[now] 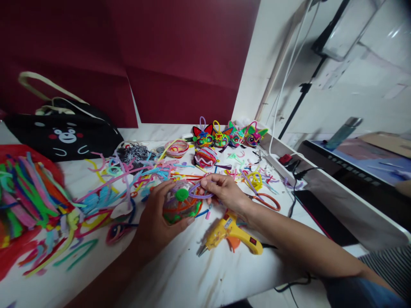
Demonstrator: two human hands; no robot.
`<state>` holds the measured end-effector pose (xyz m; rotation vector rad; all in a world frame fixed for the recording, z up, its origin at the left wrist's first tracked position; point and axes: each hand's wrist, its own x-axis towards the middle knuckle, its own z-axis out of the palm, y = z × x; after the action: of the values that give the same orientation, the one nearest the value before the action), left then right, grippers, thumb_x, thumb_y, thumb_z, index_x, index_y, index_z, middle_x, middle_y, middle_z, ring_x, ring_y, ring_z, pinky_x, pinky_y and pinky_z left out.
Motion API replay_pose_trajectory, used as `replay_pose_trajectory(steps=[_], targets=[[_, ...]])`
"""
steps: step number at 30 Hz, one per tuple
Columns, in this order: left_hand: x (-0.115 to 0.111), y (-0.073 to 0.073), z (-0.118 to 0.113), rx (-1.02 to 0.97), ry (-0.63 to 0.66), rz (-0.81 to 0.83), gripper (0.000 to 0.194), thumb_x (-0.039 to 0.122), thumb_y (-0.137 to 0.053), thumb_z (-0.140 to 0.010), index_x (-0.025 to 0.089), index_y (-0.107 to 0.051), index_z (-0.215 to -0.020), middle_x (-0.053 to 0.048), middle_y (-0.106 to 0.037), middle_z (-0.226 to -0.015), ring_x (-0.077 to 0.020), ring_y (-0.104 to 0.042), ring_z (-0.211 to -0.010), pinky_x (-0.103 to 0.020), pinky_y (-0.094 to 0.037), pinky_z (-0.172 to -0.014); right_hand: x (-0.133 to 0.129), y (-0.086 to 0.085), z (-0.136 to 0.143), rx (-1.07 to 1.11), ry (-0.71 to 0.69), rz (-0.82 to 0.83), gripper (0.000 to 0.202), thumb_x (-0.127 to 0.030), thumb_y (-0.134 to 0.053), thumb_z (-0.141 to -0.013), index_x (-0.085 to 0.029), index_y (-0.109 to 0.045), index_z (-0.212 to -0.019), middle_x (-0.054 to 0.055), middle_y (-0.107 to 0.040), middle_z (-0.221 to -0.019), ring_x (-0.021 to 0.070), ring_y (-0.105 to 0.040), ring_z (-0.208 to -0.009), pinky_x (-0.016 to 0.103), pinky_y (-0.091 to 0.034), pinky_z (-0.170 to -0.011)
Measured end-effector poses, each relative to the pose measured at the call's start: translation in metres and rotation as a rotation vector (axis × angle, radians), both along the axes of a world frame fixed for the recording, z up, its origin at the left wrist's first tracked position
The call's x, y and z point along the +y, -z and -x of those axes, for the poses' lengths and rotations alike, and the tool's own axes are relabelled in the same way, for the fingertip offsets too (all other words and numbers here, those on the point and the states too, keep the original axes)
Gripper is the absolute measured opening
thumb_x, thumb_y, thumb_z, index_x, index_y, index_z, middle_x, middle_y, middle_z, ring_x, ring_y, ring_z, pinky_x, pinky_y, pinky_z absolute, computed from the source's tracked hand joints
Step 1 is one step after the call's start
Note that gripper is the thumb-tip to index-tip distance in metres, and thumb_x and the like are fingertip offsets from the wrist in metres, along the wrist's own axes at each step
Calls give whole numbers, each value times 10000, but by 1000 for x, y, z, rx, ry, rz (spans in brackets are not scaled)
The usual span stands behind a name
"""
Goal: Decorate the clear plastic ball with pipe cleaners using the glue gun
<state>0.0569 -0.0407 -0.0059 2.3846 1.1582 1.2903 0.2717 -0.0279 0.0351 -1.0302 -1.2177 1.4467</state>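
Note:
My left hand [157, 220] is wrapped round the left side of a round craft piece [181, 207] with orange and green pipe cleaners and a green disc near its top. My right hand [224, 192] pinches a purple pipe cleaner loop [199, 191] at the upper right of the piece, beside the green disc. A yellow glue gun [233, 233] lies just below my right forearm, its nozzle toward the lower left. Orange-handled scissors [268, 202] lie beyond that forearm, partly covered.
Finished animal-face ornaments [221, 137] stand at the back. Loose pipe cleaners [105, 179] cover the left and middle table. A black bag [64, 134] is at the back left; a phone-like black slab [324, 216], cables and a power strip [285, 171] are at the right.

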Motion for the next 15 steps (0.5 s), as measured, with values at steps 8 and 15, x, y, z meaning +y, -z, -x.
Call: replay_pose_trajectory(steps=[8,15], targets=[[1,5,3,-63,-33,215,753,409,-768,-754,261,-386,-1385,-125,-503,-1375,-326,-543,-1253,-524,-463,-1059,4,-1,-3,-31,-5,-11,478,-601,-818,-630,-176,-674,-797,-24,-686,-689,60,-527,-438,177,-308,-388],[5,-1,8,-33,-46,172,746,376,-767,-720,270,-408,-1365,-116,-513,-1382,-331,-525,-1289,-505,-477,-1055,12,3,-4,-84,-3,-42,440,-590,-807,-668,-180,-686,-774,-23,-669,-663,56,-465,-417,192,-314,-389]])
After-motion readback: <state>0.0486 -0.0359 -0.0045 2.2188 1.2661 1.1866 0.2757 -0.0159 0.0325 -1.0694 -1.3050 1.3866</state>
